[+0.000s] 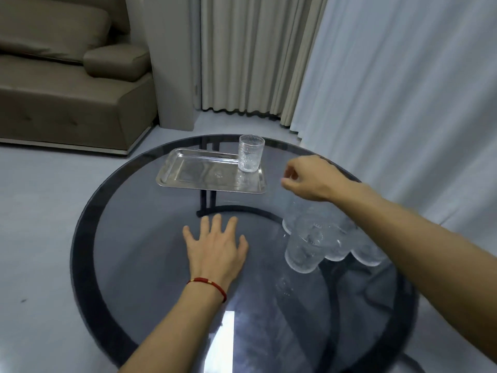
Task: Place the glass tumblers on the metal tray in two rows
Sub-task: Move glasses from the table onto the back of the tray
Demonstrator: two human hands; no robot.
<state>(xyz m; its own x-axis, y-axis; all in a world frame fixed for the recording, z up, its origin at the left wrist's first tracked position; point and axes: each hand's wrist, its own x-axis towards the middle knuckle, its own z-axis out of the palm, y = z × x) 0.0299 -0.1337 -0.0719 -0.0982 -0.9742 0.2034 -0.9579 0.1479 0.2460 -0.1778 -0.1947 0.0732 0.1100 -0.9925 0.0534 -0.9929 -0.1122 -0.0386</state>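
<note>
A rectangular metal tray (193, 170) lies on the far side of a round dark glass table (150, 265). One ribbed glass tumbler (250, 153) stands upright in the tray's far right corner. Several more tumblers (320, 238) stand clustered on the table's right side, partly hidden under my right forearm. My right hand (306, 179) hovers just right of the tray, fingers loosely curled and holding nothing. My left hand (215, 246), with a red string bracelet at the wrist, rests flat on the glass with fingers spread.
A brown sofa (67, 84) stands at the far left on the pale floor. Beige and white curtains (349, 63) hang behind the table. The table's dark frame shows through the glass.
</note>
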